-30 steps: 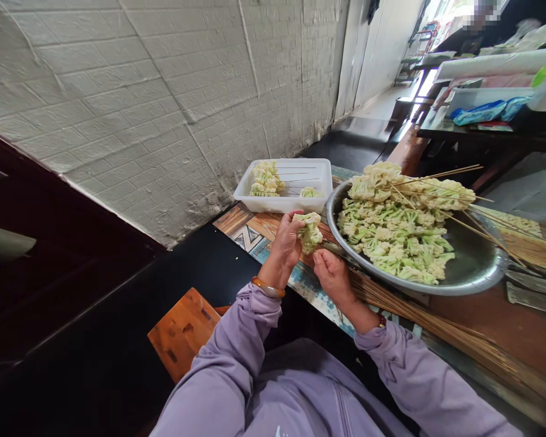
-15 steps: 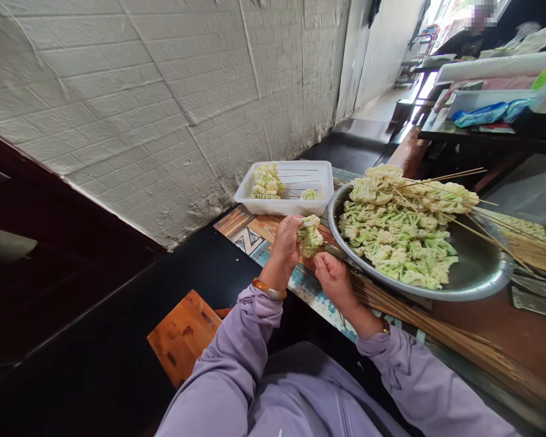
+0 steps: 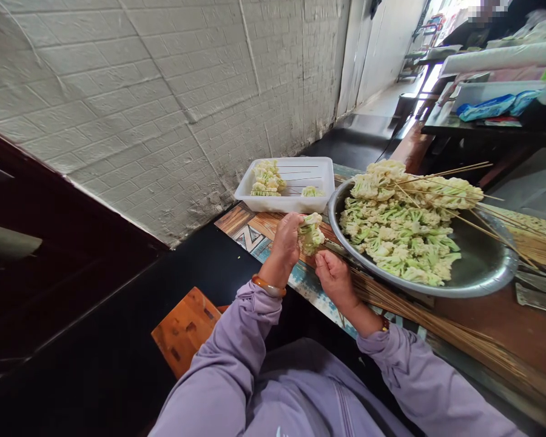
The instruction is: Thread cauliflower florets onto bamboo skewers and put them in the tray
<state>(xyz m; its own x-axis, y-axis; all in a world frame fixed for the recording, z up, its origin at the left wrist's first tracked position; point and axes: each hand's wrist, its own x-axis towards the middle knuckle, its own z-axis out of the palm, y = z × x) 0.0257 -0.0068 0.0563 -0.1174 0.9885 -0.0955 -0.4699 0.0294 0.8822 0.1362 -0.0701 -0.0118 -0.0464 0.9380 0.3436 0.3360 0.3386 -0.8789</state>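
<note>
1. Cauliflower piece (image 3: 312, 235), gripped by the left hand (image 3: 286, 240) above the counter (image 3: 249, 238); the right hand (image 3: 334, 276) curls just beside it, its hold unclear.
2. Light, steady finger pressure should keep it whole.
3. Basin (image 3: 505, 273) rim crowds the right; bare counter lies left, before the tray (image 3: 282, 204).

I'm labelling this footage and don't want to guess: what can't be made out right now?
- Head view: anything inside the right hand; its own curled fingers hide it.
- Head view: the far side of the held cauliflower, hidden by its near side and the left hand.
- Head view: the basin's floor beneath the heaped florets.
- Head view: the stick bundle's lower-right ends, blurred.
</note>
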